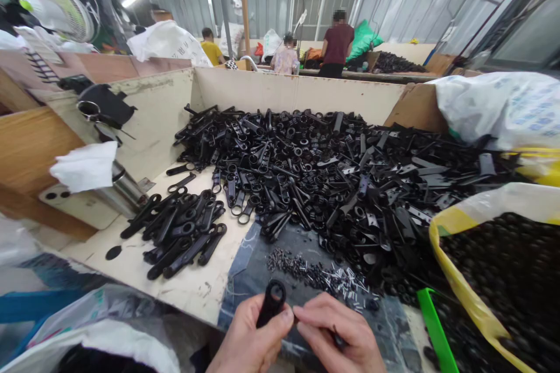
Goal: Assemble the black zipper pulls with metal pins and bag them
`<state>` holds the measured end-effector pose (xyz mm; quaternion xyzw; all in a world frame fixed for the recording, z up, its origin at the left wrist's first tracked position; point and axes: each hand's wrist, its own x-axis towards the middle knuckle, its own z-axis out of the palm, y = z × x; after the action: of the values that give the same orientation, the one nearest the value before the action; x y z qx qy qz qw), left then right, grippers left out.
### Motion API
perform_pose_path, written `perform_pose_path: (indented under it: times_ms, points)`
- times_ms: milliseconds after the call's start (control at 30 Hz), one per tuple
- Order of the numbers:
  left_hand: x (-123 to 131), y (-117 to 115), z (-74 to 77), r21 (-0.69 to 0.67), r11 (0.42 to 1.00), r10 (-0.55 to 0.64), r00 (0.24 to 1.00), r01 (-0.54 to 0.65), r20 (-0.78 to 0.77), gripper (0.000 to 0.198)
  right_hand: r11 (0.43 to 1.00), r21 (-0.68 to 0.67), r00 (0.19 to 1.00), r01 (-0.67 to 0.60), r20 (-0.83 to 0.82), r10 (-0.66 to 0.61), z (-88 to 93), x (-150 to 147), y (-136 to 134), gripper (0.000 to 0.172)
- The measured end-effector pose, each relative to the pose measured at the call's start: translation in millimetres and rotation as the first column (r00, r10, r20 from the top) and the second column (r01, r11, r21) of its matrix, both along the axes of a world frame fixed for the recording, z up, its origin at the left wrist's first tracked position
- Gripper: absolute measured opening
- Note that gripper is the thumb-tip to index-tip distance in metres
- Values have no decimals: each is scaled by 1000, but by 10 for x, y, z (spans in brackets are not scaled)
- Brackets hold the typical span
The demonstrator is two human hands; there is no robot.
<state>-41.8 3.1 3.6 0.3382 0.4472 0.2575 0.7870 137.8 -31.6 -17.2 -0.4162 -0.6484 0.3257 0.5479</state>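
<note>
My left hand [254,335] is closed round a black plastic handle-like part [271,302], its ring end pointing up. My right hand [341,332] is beside it, thumb and forefinger pinched close to the left thumb tip. What that pinch holds is too small to make out. A small dark piece [338,338] shows under the curled fingers of the right hand. Just beyond both hands, small dark pieces [284,262] and thin silvery pins [345,281] lie on a dark mat [249,262].
A large heap of black plastic parts [306,169] fills the bench behind the mat. Similar ring-ended parts [188,233] lie in a smaller pile at left. A yellow-edged sack [455,280] of black pieces and a green strip [437,329] are at right. Several people sit or stand farther back.
</note>
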Motion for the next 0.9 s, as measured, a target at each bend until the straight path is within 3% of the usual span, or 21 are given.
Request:
perform_pose_path:
  times_ms: [100, 300, 500, 667, 900]
  points:
    - [53, -14, -18, -67, 998, 2, 998, 2, 55, 61, 1000, 21, 1000, 2, 6, -2, 30, 29, -18, 36]
    - [133, -113, -244, -160, 986, 41, 999, -36, 29, 59, 992, -90, 990, 85, 120, -74, 31, 93, -104, 12]
    - [101, -79, -219, -84, 988, -127, 991, 131, 48, 44, 963, -191, 974, 193, 154, -164, -94, 210, -147, 9]
    - [83, -66, -157, -51, 983, -168, 980, 174, 103, 28, 980, -140, 974, 142, 194, -113, -57, 191, -103, 11]
    - [111, -173, -352, 14, 994, -112, 992, 113, -58, 32, 992, -23, 962, 125, 249, -115, -45, 58, -34, 11]
